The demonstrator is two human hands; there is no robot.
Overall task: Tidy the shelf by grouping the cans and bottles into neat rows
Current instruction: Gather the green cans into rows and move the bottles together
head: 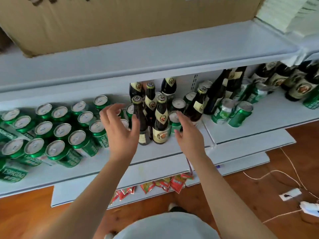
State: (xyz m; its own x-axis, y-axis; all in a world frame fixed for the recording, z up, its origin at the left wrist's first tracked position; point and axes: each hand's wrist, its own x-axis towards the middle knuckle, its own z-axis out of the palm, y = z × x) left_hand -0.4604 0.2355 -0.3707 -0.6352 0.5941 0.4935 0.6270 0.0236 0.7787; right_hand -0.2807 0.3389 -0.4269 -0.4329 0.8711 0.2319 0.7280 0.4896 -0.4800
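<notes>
Several green cans stand in rows on the left of the pale shelf. In the middle a cluster of dark brown bottles with cream labels stands among a few more green cans. My left hand hovers with spread fingers just left of the bottle cluster, holding nothing. On the cluster's right side my right hand is held flat with straight fingers, next to a can. Whether either hand touches anything I cannot tell.
More bottles and cans stand mixed on the right shelf section. A cardboard box sits on the shelf above. Red snack packets lie on a lower shelf. Cables and a power strip lie on the wooden floor.
</notes>
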